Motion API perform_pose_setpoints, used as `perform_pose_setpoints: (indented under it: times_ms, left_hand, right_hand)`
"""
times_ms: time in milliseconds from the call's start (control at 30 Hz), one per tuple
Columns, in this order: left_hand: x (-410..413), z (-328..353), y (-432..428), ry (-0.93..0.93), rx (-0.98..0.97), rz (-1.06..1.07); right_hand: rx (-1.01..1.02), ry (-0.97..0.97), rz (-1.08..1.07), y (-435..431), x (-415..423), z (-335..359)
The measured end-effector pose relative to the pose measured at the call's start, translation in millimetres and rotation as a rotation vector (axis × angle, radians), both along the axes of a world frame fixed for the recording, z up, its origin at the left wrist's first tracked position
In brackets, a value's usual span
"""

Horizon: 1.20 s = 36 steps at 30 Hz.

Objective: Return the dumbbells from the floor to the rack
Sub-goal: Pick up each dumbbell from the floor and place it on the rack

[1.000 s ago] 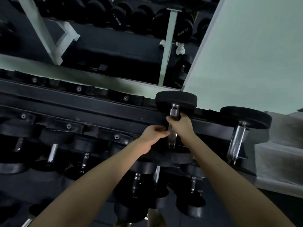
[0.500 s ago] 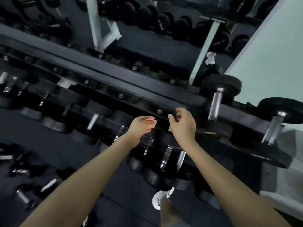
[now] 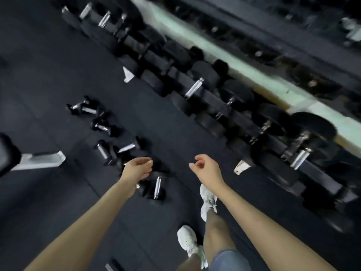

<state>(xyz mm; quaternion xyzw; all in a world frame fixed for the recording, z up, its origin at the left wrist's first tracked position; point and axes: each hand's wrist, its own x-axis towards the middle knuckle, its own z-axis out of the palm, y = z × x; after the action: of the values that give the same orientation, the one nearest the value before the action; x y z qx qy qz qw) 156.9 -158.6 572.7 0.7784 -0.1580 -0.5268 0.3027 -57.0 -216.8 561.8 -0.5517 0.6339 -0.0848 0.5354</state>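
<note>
Standing by the rack [image 3: 242, 122], the person is about to fetch the next dumbbell. Both hands hold nothing. The left hand [image 3: 137, 169] has a loose, half-curled grip and hangs over the nearest dumbbell [image 3: 157, 185]. The right hand [image 3: 208, 169] looks the same. That dumbbell lies flat on the floor [image 3: 48, 65], its shiny bar running from near to far. The next move is probably to bend down and wrap fingers across the bar.

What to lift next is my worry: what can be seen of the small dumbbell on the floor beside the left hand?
The dumbbell is small: a short chrome handle between two black heads, seemingly rubber-coated. It lies on its side on the dark floor, handle pointing roughly away from the person, beside the left hand, which holds nothing. Close on its left lies another dumbbell; contact unclear.
</note>
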Motion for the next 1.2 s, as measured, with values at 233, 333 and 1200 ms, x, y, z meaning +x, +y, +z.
perform_pose_setpoints:
  times_ms: [233, 333, 1200]
  left_hand:
    - [61, -111, 54, -0.069, 0.264, 0.017]
    - [78, -162, 60, -0.111, 0.370, -0.039]
    - [117, -645, 102, 0.117, 0.449, -0.336]
  right_hand:
    - [0.282, 0.029, 0.024, 22, 76, -106]
    - [0.379, 0.043, -0.026, 19, 107, -162]
    - [0.634, -0.169, -0.374, 105, 245, -666]
